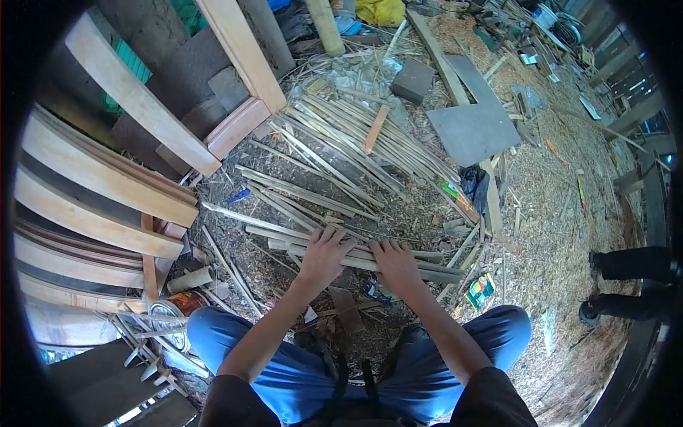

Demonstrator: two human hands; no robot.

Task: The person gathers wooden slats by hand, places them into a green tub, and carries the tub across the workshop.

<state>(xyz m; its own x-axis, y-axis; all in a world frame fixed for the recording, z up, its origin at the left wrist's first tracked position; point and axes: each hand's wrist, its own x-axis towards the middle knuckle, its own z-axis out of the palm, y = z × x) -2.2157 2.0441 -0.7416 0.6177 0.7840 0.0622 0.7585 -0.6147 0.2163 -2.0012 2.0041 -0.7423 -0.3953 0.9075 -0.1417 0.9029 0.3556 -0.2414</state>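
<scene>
My left hand [326, 257] lies over a small bundle of wooden strips [434, 266], its fingers bent across the top. Close beside it, my right hand [393, 262] is closed over the same strips, the fingers curled on their far side. The bundle lies crosswise before my knees, low over the ground; whether it touches the ground is hidden. Just beyond are more loose strips [313, 191]. Farther off, a larger pile of thin strips [398, 146] has a short reddish board [376, 128] across it.
Long pale planks [107, 171] lean at the left near a tin can [186, 306]. A grey flat sheet [473, 132] and a dark block [413, 80] lie ahead. A green packet [480, 290] is beside my right knee. Another person's legs [629, 285] show at the right.
</scene>
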